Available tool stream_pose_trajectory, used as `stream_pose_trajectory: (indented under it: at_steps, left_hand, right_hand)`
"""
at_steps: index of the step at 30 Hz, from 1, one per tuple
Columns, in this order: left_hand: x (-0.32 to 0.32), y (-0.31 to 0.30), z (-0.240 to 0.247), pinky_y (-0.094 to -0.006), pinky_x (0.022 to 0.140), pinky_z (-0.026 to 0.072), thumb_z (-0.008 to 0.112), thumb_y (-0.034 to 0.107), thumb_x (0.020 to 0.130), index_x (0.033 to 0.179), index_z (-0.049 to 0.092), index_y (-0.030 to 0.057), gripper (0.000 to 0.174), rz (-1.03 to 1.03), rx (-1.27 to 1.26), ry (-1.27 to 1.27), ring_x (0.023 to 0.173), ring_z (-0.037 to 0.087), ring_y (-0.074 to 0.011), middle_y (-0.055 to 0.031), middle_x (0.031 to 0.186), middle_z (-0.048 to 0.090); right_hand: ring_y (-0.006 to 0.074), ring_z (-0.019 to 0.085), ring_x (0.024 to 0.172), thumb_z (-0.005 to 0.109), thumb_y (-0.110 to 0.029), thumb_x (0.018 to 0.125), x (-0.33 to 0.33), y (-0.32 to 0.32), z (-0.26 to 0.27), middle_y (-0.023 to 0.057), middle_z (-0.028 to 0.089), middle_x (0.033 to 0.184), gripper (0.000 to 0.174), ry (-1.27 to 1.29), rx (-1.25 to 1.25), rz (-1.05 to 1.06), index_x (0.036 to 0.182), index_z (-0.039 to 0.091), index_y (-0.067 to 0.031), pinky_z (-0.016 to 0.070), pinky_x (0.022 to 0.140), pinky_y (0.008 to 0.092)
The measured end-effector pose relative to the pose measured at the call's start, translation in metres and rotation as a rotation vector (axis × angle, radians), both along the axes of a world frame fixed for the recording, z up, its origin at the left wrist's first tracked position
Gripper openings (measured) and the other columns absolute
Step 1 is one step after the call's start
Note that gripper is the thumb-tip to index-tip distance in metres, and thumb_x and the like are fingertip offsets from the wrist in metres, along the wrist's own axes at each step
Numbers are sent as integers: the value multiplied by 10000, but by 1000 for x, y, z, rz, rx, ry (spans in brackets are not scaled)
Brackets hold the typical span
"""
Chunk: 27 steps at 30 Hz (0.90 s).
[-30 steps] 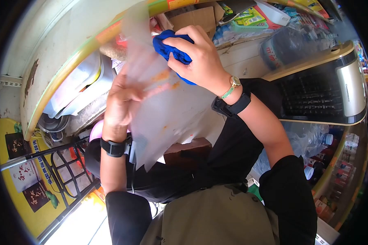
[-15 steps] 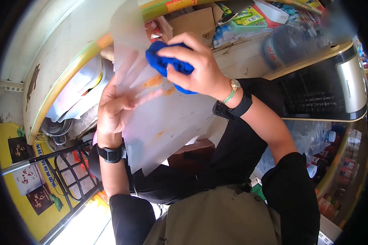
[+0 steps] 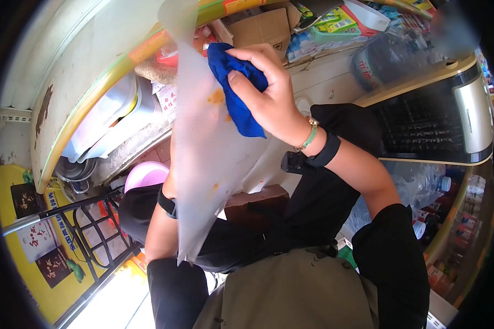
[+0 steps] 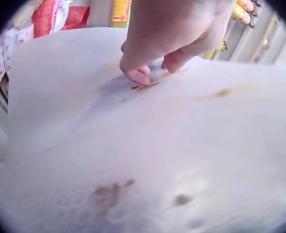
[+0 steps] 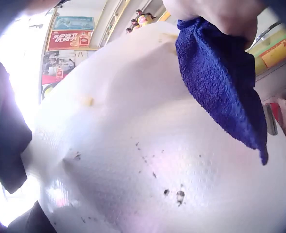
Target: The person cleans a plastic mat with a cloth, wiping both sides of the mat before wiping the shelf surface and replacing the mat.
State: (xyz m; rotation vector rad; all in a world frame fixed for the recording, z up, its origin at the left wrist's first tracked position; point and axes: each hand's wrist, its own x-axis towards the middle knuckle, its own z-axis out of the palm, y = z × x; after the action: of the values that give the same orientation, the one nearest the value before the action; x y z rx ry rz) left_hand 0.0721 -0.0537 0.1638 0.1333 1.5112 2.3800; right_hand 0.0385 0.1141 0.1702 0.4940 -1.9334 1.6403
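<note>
In my right hand (image 3: 271,90) I grip a crumpled blue cloth (image 3: 233,104), thumb and fingers curled round it against a translucent plastic sheet (image 3: 203,164). Orange-brown stains mark the sheet beside the cloth, and the right wrist view shows one corner of the cloth (image 5: 215,87) hanging down over it. Behind the sheet, my left hand is hidden in the head view, with just the forearm and wrist strap showing. In the left wrist view the left hand (image 4: 177,34) has bent fingers right at the sheet, by a brown stain; I cannot tell whether they pinch it.
A curved counter edge (image 3: 66,134) runs along the left and top. To the right stands a black and silver appliance (image 3: 428,118), with large plastic bottles (image 3: 368,66) above it. A cardboard box (image 3: 263,30), pink basin (image 3: 146,174) and black metal rack (image 3: 96,230) are also around.
My left hand has gone from the sheet's left edge, thumb in front, to behind it. The sheet has turned and hangs narrower. The cloth has shifted slightly and now hangs more open.
</note>
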Motion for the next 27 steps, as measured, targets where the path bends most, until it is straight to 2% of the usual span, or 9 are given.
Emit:
stream_pose_trajectory:
  at_steps: [5,7,9,10,13,15,17,23,27]
  left_hand:
    - [4,14,-2,-465,1135,228,414,648,871,1476,221,32,885,95,117,4,1358,316,-294,-132,1486,301]
    - [5,17,-2,-466,1134,230,398,680,862,1480,213,40,910,134,163,8,1353,324,-298,-131,1486,299]
    - [4,21,-3,-468,1132,233,383,713,852,1484,204,47,935,170,210,12,1347,331,-302,-129,1485,297]
    - [4,23,-3,-468,1131,234,375,729,847,1486,200,51,947,187,234,14,1345,335,-304,-128,1485,296]
    - [-3,22,-9,-430,1112,269,343,790,817,1482,249,129,942,378,351,-94,1340,331,-281,-126,1419,376]
    - [-1,14,-4,-457,1103,274,310,756,847,1478,259,133,889,312,421,-135,1333,343,-301,-142,1423,374]
    - [-2,8,-11,-475,1101,266,272,718,876,1475,273,138,834,255,479,-136,1330,345,-324,-148,1427,374]
    - [-5,5,10,-416,1099,284,360,700,879,1387,385,103,785,419,443,-262,1284,395,-236,-84,1358,445]
    - [-13,-3,5,-391,1058,323,391,741,845,1397,378,120,831,230,531,-165,1244,424,-220,-62,1334,461]
  right_hand:
    - [246,510,1003,658,-71,804,8,-4,4,117,489,1071,358,-50,-12,56,1145,566,-14,418,890,319]
    - [293,442,1085,679,-132,796,11,-5,3,148,431,1126,459,-38,71,103,1204,507,-8,370,961,367]
    - [264,441,1154,677,-144,818,16,-9,1,143,426,1224,520,60,163,101,1284,482,-21,366,986,343]
    - [309,415,1195,688,-167,805,18,-12,-1,171,385,1267,559,57,174,146,1303,473,-34,348,1017,376]
    - [354,410,1190,685,-154,794,25,-20,-5,184,368,1284,573,153,348,211,1320,476,-61,348,1024,417]
    - [346,429,1144,736,-140,714,28,-22,-1,159,390,1278,623,269,475,225,1297,517,-106,396,983,433]
    - [322,468,1109,756,-127,681,19,-22,-2,133,422,1260,620,331,560,209,1265,549,-130,441,944,418]
    - [279,531,1055,675,-105,747,9,-23,-2,97,489,1212,486,497,716,-25,1221,582,-167,484,893,390]
    - [275,518,1061,668,-112,756,7,-26,1,97,498,1200,428,484,715,-52,1175,599,-166,479,892,393]
